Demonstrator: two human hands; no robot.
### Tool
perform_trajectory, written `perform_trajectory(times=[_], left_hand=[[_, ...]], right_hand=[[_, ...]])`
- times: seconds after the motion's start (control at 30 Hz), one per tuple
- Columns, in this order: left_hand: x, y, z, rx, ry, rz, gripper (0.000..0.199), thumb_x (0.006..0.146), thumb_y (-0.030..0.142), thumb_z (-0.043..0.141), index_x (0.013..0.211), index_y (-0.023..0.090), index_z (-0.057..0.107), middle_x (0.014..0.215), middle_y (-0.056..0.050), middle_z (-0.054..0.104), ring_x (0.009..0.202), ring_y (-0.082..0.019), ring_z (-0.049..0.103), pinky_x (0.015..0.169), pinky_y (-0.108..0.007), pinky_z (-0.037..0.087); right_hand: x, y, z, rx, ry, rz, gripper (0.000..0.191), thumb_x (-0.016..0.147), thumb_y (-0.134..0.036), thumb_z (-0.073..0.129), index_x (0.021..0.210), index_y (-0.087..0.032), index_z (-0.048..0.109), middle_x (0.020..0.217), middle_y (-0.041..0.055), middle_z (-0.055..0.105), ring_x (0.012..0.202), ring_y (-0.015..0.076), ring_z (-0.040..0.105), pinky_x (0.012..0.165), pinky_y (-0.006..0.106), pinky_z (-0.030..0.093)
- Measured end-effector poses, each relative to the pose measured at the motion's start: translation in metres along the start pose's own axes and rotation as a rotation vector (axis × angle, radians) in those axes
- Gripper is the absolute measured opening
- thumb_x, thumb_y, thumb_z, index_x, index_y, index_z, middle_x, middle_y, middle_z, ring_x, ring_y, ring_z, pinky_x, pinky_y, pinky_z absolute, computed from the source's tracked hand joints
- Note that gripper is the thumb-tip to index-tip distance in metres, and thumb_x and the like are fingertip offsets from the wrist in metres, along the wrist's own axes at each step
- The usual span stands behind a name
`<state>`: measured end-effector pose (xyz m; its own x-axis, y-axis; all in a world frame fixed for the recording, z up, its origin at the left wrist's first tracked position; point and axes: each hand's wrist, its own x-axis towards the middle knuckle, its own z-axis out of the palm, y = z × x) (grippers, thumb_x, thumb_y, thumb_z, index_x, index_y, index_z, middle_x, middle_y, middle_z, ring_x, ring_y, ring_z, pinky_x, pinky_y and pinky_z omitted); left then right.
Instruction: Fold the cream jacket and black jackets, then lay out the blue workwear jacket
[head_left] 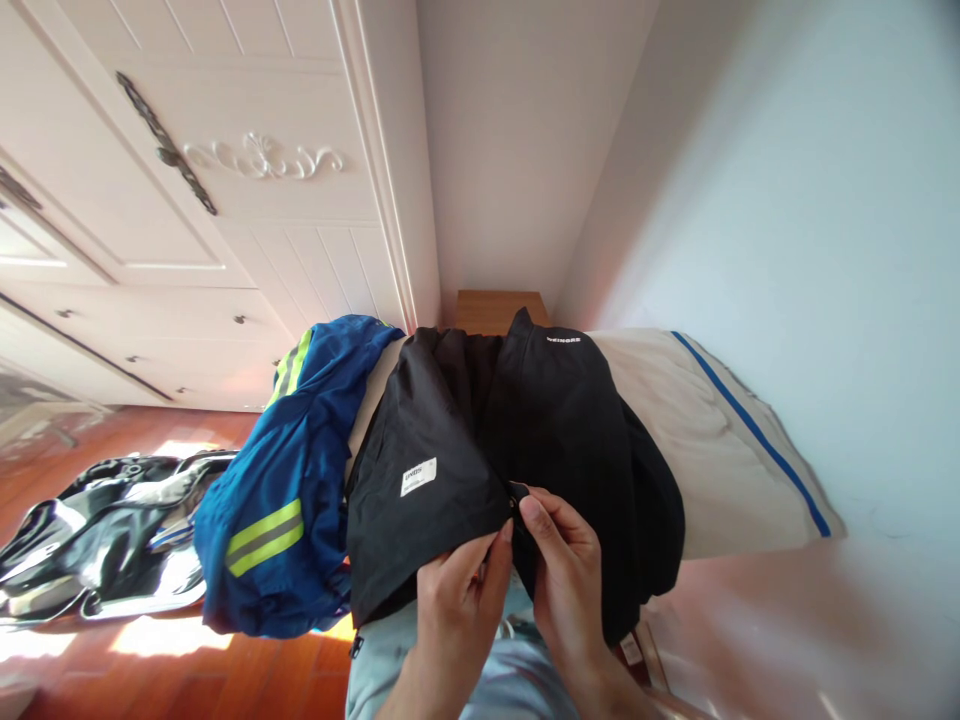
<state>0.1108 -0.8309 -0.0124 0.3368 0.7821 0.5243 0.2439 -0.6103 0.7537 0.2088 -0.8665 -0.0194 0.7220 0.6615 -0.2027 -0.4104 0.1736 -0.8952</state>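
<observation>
A black garment point(555, 410) with a white label on its left part and small white lettering near its upper right lies over a beige cloth-covered surface. My left hand point(461, 595) pinches the garment's lower edge near the middle. Just right of it, my right hand point(562, 560) grips the edge beside a small dark fastener, thumb and fingers pressed together. The two hands are close but apart. What exactly lies between the fingertips is too small to tell.
Left of the black garment lies a blue garment point(277, 480) with yellow-grey stripes. The beige cloth point(667, 440) has a blue stripe. White cabinets point(187, 240) stand behind at left, a pale wall point(810, 250) at right. A clear plastic bag point(112, 530) lies on the wooden floor point(262, 680).
</observation>
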Motion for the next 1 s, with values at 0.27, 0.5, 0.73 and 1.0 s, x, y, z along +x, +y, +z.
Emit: perform_trajectory(times=[0.27, 0.5, 0.73, 1.0], left_hand=[[-0.002, 0.0, 0.0, 0.015, -0.028, -0.012, 0.028, 0.093, 0.016, 0.057, 0.068, 0.014, 0.07, 0.054, 0.0, 0.064, 0.043, -0.007, 0.055, 0.048, -0.015, 0.046], [0.002, -0.002, 0.0, -0.057, -0.006, -0.03, 0.019, 0.09, 0.014, 0.061, 0.08, 0.013, 0.077, 0.063, -0.001, 0.072, 0.048, -0.01, 0.064, 0.054, -0.013, 0.052], [0.0, -0.005, 0.002, -0.034, 0.05, -0.035, 0.014, 0.087, 0.016, 0.064, 0.084, 0.015, 0.078, 0.077, -0.003, 0.077, 0.063, -0.015, 0.073, 0.064, -0.016, 0.057], [0.002, 0.001, 0.009, 0.002, 0.064, -0.098, 0.016, 0.087, 0.018, 0.063, 0.08, 0.014, 0.077, 0.071, -0.004, 0.076, 0.059, -0.015, 0.071, 0.064, -0.019, 0.059]], right_hand=[[-0.005, 0.002, 0.003, 0.045, -0.034, 0.019, 0.026, 0.076, -0.042, 0.08, 0.089, -0.02, 0.08, 0.096, 0.0086, 0.076, 0.091, 0.023, 0.068, 0.083, 0.034, 0.055], [-0.006, 0.006, -0.001, -0.012, -0.082, -0.045, 0.022, 0.08, -0.04, 0.077, 0.091, -0.021, 0.08, 0.101, 0.0087, 0.075, 0.099, 0.0247, 0.067, 0.09, 0.036, 0.053], [-0.007, 0.008, -0.006, 0.001, -0.155, -0.093, 0.017, 0.087, -0.034, 0.071, 0.096, -0.023, 0.079, 0.104, 0.0082, 0.073, 0.1, 0.0233, 0.067, 0.09, 0.036, 0.054], [-0.005, 0.016, -0.011, 0.011, -0.12, -0.07, 0.019, 0.088, -0.033, 0.07, 0.103, -0.024, 0.078, 0.117, 0.0087, 0.072, 0.111, 0.025, 0.065, 0.1, 0.04, 0.052]])
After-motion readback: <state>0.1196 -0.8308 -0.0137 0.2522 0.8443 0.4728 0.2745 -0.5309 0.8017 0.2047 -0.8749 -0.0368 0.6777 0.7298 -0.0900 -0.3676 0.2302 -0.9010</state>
